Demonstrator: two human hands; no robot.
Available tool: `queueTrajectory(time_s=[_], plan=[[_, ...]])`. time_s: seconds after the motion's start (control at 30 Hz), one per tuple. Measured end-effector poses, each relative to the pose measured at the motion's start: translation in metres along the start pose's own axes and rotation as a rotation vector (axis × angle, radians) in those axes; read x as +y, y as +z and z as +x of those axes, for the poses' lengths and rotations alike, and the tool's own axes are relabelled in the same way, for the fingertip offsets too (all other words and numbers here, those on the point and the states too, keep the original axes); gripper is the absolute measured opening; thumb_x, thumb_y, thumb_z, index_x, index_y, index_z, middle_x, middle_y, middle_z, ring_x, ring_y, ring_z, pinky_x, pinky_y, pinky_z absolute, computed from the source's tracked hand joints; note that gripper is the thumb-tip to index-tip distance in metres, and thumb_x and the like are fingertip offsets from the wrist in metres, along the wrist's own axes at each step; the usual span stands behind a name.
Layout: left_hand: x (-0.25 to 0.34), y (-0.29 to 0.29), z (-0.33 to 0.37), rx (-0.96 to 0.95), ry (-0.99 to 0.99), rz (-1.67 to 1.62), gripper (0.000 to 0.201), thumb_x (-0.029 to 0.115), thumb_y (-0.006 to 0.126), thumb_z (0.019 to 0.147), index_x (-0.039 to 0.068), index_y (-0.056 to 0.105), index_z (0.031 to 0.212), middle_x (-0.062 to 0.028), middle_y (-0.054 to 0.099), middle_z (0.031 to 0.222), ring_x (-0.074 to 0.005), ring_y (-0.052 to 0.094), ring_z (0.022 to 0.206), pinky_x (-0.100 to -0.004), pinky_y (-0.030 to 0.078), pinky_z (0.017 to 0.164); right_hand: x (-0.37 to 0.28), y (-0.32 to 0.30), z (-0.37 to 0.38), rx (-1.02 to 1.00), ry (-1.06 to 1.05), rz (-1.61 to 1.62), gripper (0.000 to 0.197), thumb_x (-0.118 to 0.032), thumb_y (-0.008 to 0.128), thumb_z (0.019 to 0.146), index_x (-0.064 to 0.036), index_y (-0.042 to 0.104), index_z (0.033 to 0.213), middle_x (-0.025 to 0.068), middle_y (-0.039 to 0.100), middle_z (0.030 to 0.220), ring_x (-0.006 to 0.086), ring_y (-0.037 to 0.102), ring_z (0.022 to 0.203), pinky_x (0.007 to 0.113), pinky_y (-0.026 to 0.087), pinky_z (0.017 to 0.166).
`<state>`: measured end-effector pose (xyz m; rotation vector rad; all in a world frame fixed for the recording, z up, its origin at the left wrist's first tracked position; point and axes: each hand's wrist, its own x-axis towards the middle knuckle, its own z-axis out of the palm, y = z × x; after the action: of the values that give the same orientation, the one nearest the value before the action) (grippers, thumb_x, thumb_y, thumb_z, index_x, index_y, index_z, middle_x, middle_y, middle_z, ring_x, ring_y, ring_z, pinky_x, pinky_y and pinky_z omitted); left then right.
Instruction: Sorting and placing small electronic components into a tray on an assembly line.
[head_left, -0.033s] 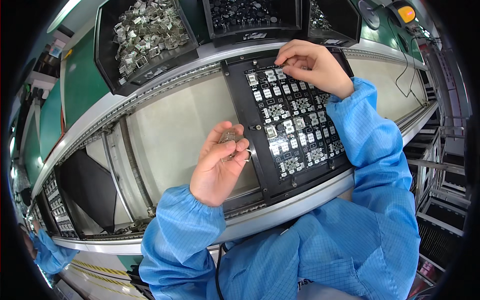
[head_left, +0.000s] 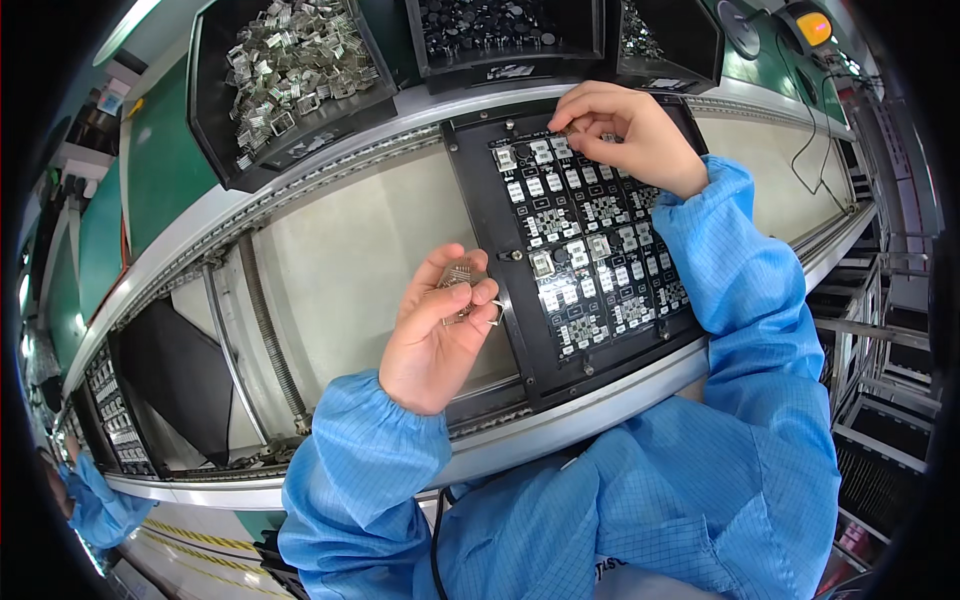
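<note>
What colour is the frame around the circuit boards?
Black; the frame shows best in the head view, along its left side.

My left hand (head_left: 432, 335) is near the middle of the frame, palm turned up toward me, fingers curled inward and thumb folded across to meet them. Its wrist rises from my left forearm (head_left: 365, 465), which slants up from the lower edge in a blue sleeve. My right hand (head_left: 645, 135) is above, right of the upper centre, back upward, its bent fingers pointing left and thumb beneath. My right forearm (head_left: 740, 270), also sleeved, runs up the right side to that wrist.
</note>
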<state>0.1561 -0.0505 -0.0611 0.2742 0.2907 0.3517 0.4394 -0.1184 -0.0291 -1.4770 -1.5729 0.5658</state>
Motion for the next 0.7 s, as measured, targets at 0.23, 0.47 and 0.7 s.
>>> queueTrajectory(time_s=[0.23,0.47,0.7], plan=[[-0.001,0.001,-0.006,-0.012,-0.039,0.003,0.035,-0.004,0.055,0.082,0.011,0.053,0.113,-0.0073,0.052,0.108,-0.0154,0.051,0.084,-0.0266,0.046,0.071,-0.009,0.010,-0.004,0.011,-0.202,-0.556,0.025,0.004,0.064,0.072,-0.0019,0.061,0.096,0.0092,0.062,0.094,0.0228,0.061,0.087,0.031,0.050,0.078],[0.001,0.005,-0.009,0.004,-0.035,0.015,0.034,-0.003,0.056,0.082,0.011,0.053,0.113,-0.0067,0.052,0.108,-0.0150,0.050,0.082,-0.0260,0.045,0.071,-0.005,0.014,-0.005,0.008,-0.125,-0.543,0.032,0.004,0.065,0.070,-0.0029,0.059,0.100,0.0099,0.061,0.093,0.0232,0.061,0.087,0.032,0.050,0.079],[0.000,0.006,-0.010,0.010,-0.040,0.031,0.034,-0.003,0.056,0.081,0.010,0.053,0.112,-0.0061,0.053,0.107,-0.0145,0.049,0.081,-0.0256,0.044,0.070,-0.006,0.016,-0.006,0.000,-0.134,-0.522,0.031,0.004,0.065,0.070,-0.0029,0.059,0.100,0.0094,0.060,0.092,0.0232,0.060,0.085,0.032,0.050,0.078]])
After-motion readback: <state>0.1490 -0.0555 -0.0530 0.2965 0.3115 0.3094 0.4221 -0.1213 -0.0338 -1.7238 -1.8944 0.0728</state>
